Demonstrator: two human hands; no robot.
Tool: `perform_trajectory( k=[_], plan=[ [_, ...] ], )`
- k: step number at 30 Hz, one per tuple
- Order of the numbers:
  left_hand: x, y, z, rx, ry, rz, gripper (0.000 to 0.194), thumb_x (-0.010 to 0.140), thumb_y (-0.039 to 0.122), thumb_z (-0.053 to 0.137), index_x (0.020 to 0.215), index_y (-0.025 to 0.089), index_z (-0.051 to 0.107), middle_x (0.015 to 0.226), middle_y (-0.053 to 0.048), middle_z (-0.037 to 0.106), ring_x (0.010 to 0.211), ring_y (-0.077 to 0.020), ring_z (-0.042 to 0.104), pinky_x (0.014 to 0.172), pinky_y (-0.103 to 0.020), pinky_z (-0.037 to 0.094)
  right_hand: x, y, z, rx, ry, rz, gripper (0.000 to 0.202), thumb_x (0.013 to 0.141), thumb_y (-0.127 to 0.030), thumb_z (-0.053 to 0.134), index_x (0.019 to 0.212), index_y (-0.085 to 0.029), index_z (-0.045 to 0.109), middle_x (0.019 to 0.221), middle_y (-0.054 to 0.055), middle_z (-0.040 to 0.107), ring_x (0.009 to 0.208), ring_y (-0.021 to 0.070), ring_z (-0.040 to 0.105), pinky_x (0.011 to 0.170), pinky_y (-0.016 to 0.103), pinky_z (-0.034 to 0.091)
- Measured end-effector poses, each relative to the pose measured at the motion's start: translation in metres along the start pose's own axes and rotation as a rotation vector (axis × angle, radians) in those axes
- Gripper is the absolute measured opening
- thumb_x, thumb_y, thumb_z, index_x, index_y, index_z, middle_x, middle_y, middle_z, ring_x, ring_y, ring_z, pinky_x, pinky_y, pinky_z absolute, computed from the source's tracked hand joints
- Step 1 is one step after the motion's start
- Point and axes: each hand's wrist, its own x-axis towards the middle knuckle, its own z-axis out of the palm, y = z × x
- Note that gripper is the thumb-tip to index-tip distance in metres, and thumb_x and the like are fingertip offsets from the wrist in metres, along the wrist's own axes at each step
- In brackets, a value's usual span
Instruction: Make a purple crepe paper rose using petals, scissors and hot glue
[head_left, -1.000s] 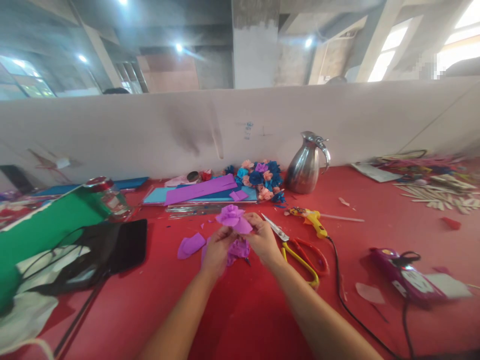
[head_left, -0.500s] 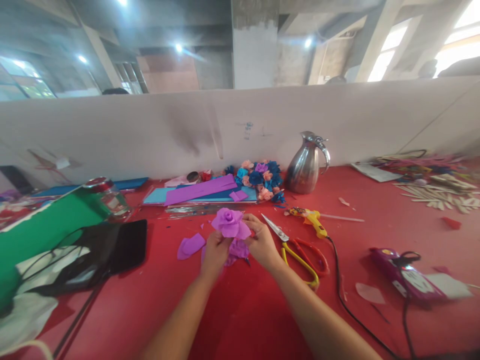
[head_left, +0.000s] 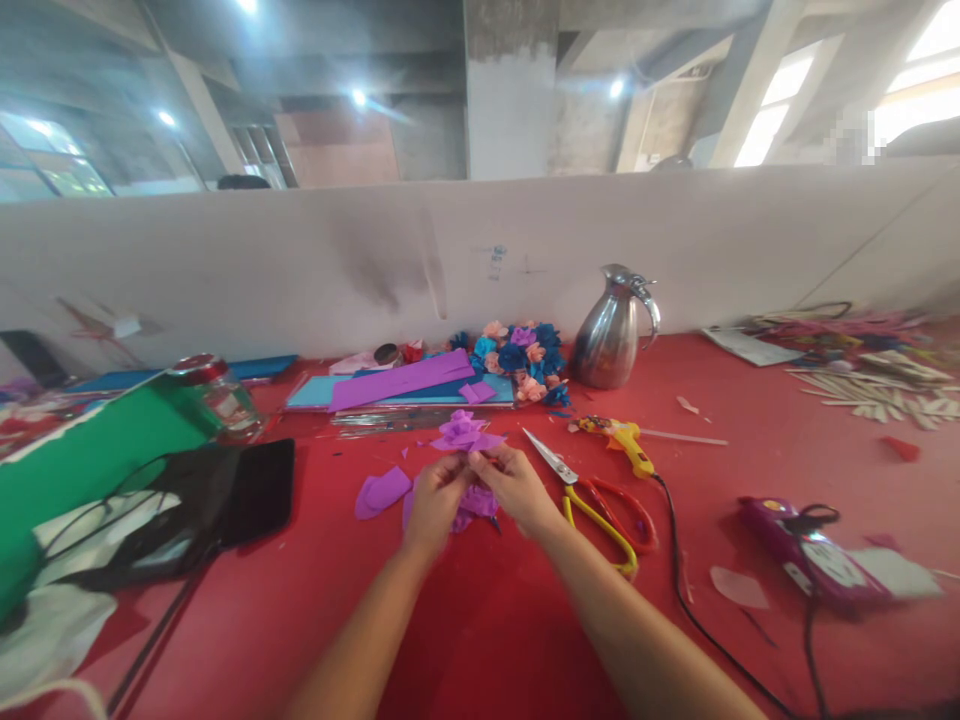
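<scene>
A purple paper flower [head_left: 460, 430] is held upright over the red table, its petals spread above my fingers. My left hand [head_left: 437, 498] pinches it from below on the left. Against its underside on the right, my right hand [head_left: 519, 487] is closed too, the fingertips of both hands nearly meeting. The flower's base is hidden behind the fingers. Purple crepe paper [head_left: 474, 507] lies bunched under my hands, and cut purple petals [head_left: 382, 493] rest to the left. Just right of my right hand lie scissors [head_left: 592, 510] with yellow and red handles, blades apart.
A yellow glue gun [head_left: 628, 440] with a black cord lies to the right, near a purple power box [head_left: 814, 560]. Behind are paper flowers [head_left: 517, 355], purple paper strips [head_left: 401, 380] and a steel jug [head_left: 609, 335]. A black phone [head_left: 259, 492] and glass jar [head_left: 229, 400] are left.
The flower has tilted from facing me to being seen from its side. My right hand has moved slightly left and under it, bringing the fingertips of both hands together.
</scene>
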Motion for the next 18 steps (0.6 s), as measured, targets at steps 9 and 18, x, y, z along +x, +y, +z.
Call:
perform_trajectory(
  k=[9, 18],
  plan=[
    [0.009, -0.006, -0.010, 0.054, 0.118, 0.193, 0.021, 0.068, 0.034, 0.073, 0.084, 0.021, 0.070, 0.092, -0.004, 0.070, 0.093, -0.0197, 0.062, 0.087, -0.031, 0.044, -0.001, -0.011, 0.001, 0.132, 0.080, -0.052, 0.035, 0.072, -0.055, 0.067, 0.076, -0.020, 0.065, 0.073, 0.000, 0.062, 0.073, 0.0156, 0.054, 0.078, 0.029, 0.042],
    [0.002, 0.006, -0.008, -0.045, -0.022, 0.031, 0.023, 0.058, 0.034, 0.080, 0.071, 0.016, 0.073, 0.067, -0.002, 0.066, 0.067, -0.0154, 0.059, 0.068, -0.027, 0.047, -0.006, -0.012, 0.002, 0.043, -0.028, 0.008, 0.046, 0.067, -0.062, 0.067, 0.059, -0.017, 0.056, 0.056, -0.004, 0.046, 0.057, 0.0101, 0.039, 0.055, 0.023, 0.033]
  ],
)
